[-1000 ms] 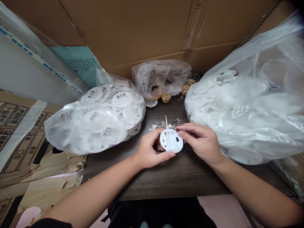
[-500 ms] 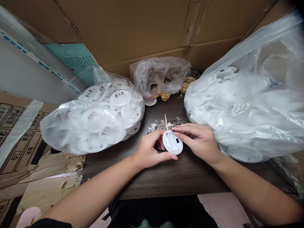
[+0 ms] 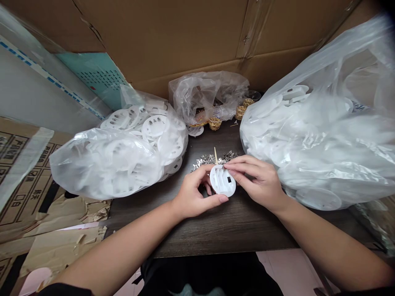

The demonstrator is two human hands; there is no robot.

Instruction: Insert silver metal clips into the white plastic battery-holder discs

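Note:
My left hand [image 3: 197,192] is closed around the edge of a round white plastic disc [image 3: 219,186], thumb below and fingers behind it. The disc has parallel slots and a small black rectangle on its face, which is tilted up toward me. At its upper right rim my right hand [image 3: 257,179] pinches with thumb and fingertips; what lies between them is too small to make out. Just beyond the disc is a heap of small silvery metal pieces [image 3: 205,161]. A thin pale wooden stick [image 3: 215,155] points up from behind the disc; its lower end is hidden.
Clear plastic bags of white discs stand left [image 3: 123,164] and right [image 3: 308,144] on the dark table [image 3: 234,234]. Farther back are a crumpled plastic bag [image 3: 182,94] and gold-coloured springy bundles [image 3: 214,123]. A cardboard wall [image 3: 173,37] closes off the back.
The disc and both hands have shifted very slightly up and to the left in view. The right fingertips stay at the disc's upper rim, with the grip otherwise alike.

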